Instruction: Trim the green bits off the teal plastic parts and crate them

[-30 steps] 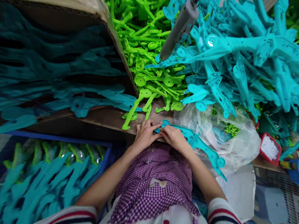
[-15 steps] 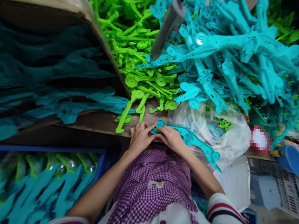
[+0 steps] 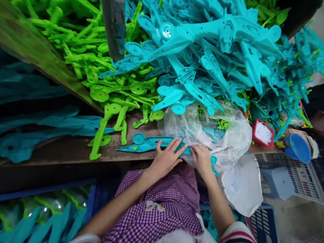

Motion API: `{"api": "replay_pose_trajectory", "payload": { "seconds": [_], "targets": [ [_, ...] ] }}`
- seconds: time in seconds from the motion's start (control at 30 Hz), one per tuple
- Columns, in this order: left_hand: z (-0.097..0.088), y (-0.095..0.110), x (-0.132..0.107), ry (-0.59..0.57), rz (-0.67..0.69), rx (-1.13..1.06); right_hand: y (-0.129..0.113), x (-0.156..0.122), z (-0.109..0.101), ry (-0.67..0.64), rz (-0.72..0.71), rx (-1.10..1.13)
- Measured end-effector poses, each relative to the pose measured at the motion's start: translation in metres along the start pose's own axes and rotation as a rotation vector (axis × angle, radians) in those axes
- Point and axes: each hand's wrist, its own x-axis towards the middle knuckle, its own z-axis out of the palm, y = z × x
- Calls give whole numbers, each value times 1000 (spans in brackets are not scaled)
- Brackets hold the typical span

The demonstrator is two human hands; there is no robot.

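Note:
A long turquoise plastic part (image 3: 151, 143), with a round disc near its left end and a pointed tip, lies along the front of the wooden bench. A small lime-green spot shows near that tip. My left hand (image 3: 165, 161) rests over the part's middle with its fingers spread. Close to its right, my right hand (image 3: 203, 160) has its fingers curled and pressed onto the part's right half. Whether a small piece is also between those fingertips is hidden. The part's right end (image 3: 213, 164) pokes out beyond my right hand.
Lime-green plastic pieces (image 3: 138, 88) and turquoise parts (image 3: 198, 37) are heaped behind. A grey powered screwdriver (image 3: 112, 21) hangs above. A clear plastic bag (image 3: 235, 134) with small green bits, a red tray (image 3: 264, 134) and a blue cup (image 3: 299, 147) stand right. A blue crate (image 3: 90, 198) sits lower left.
My left hand has gone from fingertips gathered near the disc to lying spread over the part's middle. The part has shifted left relative to my hands, and the view has swung right.

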Motion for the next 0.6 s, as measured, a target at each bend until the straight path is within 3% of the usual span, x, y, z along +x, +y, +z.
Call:
{"api": "replay_pose_trajectory", "payload": {
  "seconds": [0.1, 0.23, 0.33, 0.5, 0.6],
  "targets": [
    [10, -6, 18, -8, 8, -25, 20, 19, -28, -32, -91, 86],
    [12, -19, 18, -7, -46, -45, 82, 57, -65, 214, 18, 127],
    [10, -25, 15, 18, -122, -53, 121, 80, -69, 306, 104, 89],
    [5, -31, 12, 98, -261, -24, 135, 88, -59, 258, 153, 76],
    [1, -30, 15, 122, -291, -1, 131, 88, -66, 192, 156, 86]
  ]
}}
